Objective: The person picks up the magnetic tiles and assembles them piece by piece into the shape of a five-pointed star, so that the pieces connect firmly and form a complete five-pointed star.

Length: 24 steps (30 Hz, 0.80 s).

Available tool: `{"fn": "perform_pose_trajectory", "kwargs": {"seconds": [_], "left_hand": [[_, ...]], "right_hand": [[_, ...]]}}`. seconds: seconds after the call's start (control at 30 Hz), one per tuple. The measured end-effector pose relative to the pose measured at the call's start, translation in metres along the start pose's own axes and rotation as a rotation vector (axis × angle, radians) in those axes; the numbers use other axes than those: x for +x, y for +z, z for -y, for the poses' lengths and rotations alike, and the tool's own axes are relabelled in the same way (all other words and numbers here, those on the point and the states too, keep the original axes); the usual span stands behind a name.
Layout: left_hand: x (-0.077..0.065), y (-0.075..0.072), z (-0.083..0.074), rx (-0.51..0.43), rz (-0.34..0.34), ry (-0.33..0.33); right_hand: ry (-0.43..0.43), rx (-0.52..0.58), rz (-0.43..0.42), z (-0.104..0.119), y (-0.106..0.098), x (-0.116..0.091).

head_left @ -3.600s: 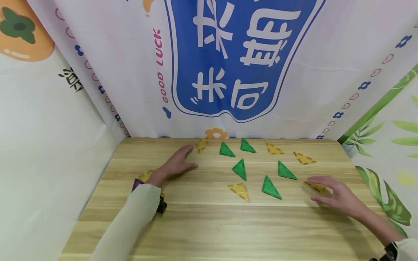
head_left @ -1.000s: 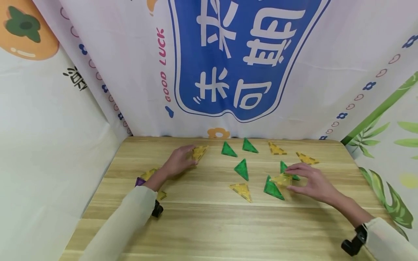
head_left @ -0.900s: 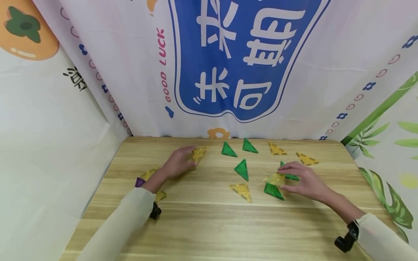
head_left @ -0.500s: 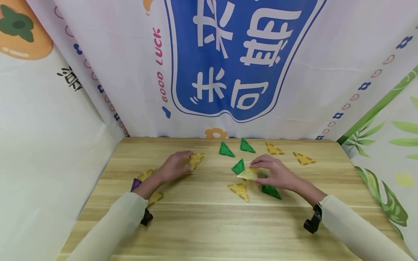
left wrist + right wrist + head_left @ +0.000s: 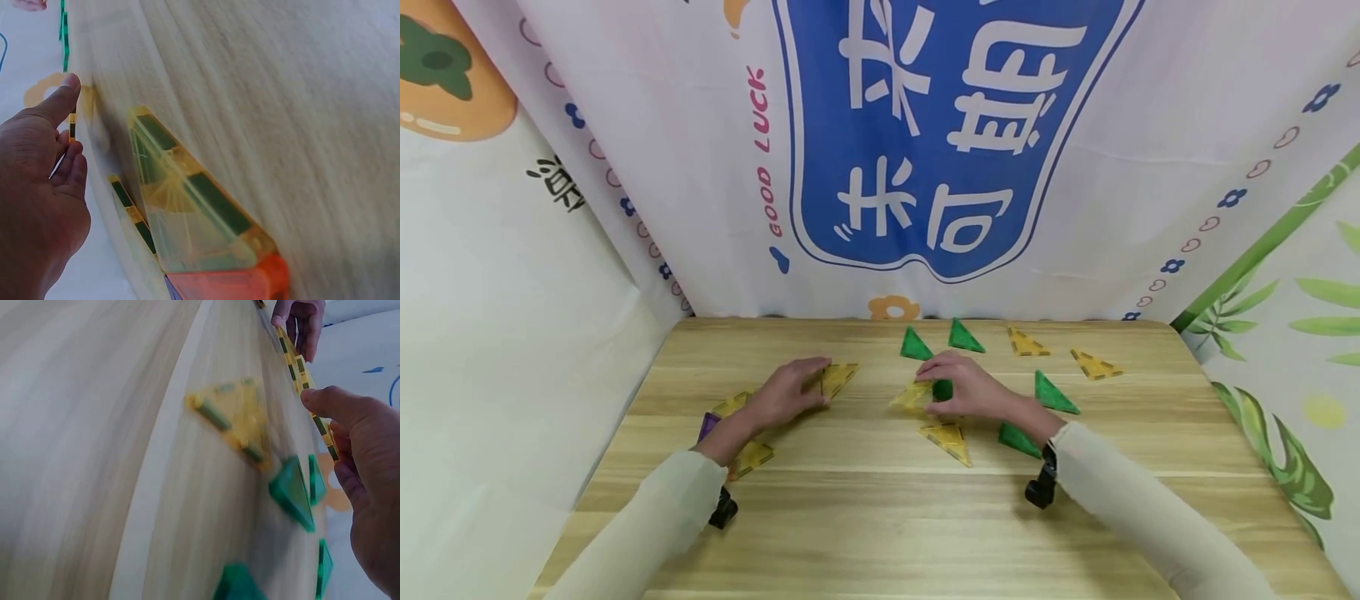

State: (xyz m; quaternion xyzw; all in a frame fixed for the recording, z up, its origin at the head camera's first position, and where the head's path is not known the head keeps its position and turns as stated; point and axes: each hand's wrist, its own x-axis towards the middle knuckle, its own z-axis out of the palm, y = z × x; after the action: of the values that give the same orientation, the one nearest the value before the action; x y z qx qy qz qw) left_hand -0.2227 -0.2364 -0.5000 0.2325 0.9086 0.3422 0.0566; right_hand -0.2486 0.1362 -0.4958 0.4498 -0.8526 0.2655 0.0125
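My left hand [image 5: 786, 393] pinches a yellow triangular magnetic tile [image 5: 838, 379] between thumb and fingers, over the left middle of the table. To its right, my right hand [image 5: 966, 387] pinches a second yellow triangular magnetic tile [image 5: 910, 398] by its edges. The two tiles face each other with a gap between them in the head view. Beneath my left forearm sits a group of joined tiles, with yellow triangles [image 5: 194, 200], a red-orange piece [image 5: 250, 284] and a purple piece [image 5: 707, 426]. My forearm hides part of that group.
On the wooden table [image 5: 880, 533] lie loose green triangles [image 5: 1055, 393] and yellow triangles [image 5: 1096, 364], some partly under my right hand and forearm. One yellow triangle [image 5: 949, 442] lies just in front of my right hand. A printed cloth [image 5: 715, 167] hangs along the back edge.
My right hand has picked up a yellow tile at the right and carried it left toward the other hand. My left hand has taken a yellow tile from the back and drawn it nearer.
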Motion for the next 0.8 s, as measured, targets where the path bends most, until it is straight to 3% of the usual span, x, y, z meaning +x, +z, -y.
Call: {"fn": "perform_pose_trajectory", "kwargs": {"seconds": [0.47,0.8], "left_hand": [[0.004,0.003,0.01,-0.001,0.046,-0.017],[0.006,0.002,0.015,0.018,0.039,-0.003]], "right_hand": [[0.057,0.034,0.071,0.002,0.037,0.042],[0.057,0.071,0.125,0.007,0.051,0.062]]}}
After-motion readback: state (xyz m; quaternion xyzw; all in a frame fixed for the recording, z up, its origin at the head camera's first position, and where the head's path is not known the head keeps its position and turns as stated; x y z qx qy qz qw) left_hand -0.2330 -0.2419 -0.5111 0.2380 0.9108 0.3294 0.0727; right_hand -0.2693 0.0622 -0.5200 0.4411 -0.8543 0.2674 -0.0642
